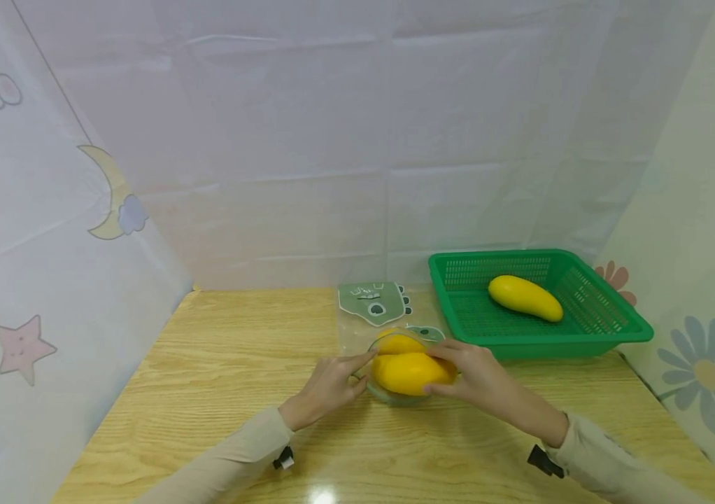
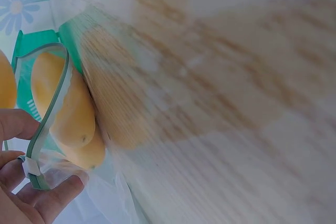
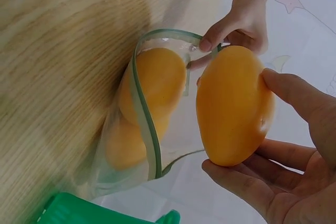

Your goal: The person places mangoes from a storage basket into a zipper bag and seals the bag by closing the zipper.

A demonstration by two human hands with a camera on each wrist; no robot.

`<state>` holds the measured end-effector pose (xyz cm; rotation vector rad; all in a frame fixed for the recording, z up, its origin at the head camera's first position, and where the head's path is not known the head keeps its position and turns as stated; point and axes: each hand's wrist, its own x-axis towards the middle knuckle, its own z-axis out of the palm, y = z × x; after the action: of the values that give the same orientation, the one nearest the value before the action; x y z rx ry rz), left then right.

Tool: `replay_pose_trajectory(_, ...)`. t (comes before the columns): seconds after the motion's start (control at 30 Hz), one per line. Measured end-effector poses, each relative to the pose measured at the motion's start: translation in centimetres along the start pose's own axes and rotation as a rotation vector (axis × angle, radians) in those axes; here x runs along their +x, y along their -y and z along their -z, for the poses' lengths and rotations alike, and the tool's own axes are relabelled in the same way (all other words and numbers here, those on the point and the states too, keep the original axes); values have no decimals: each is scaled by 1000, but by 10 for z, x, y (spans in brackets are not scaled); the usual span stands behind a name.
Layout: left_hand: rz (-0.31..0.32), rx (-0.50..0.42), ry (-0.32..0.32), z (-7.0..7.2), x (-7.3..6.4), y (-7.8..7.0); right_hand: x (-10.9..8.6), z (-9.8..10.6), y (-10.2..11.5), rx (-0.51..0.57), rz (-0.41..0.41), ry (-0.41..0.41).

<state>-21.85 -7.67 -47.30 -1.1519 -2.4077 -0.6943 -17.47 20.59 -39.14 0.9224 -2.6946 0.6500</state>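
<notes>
Fingers and thumb of a person's right hand (image 1: 476,371) are gripping a yellow mango (image 3: 233,106) from its right, parted about as wide as the fruit, with the thumb pressing the near side and the fingers the far side. Opposite, the left hand's (image 1: 331,381) thumb and fingers are pinching the green-edged rim of a clear bag (image 3: 152,140), close to its white slider (image 2: 31,166).

Held at the bag's gaping mouth, the mango is blocking part of the opening; whether any of it is crossing the rim, the views are not making clear. Trouble could be starting right there: should the left pinch loosen, the limp film could be folding inward and catching the fruit's tip. Smooth skin under so few fingertips could be letting the mango roll free onto the table (image 1: 257,336). Crowding is another likely hazard, since one mango (image 3: 160,80) and a second mango (image 3: 126,145) are lying close together inside, and a hard push could be straining the plastic.

Beyond the mouth, a green cartoon print (image 1: 373,302) is showing on clear plastic laid flat. Farther right, a green basket (image 1: 540,348) is holding a lone mango (image 1: 524,299), while a pale backdrop (image 1: 307,140) is rising behind the far edge.
</notes>
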Motion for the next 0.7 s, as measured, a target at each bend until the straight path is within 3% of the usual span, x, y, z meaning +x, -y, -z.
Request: replay_pose_trajectory(0.7, 12, -19, 12, 1, -1, 1, -3, -18, 5, -30, 26, 24)
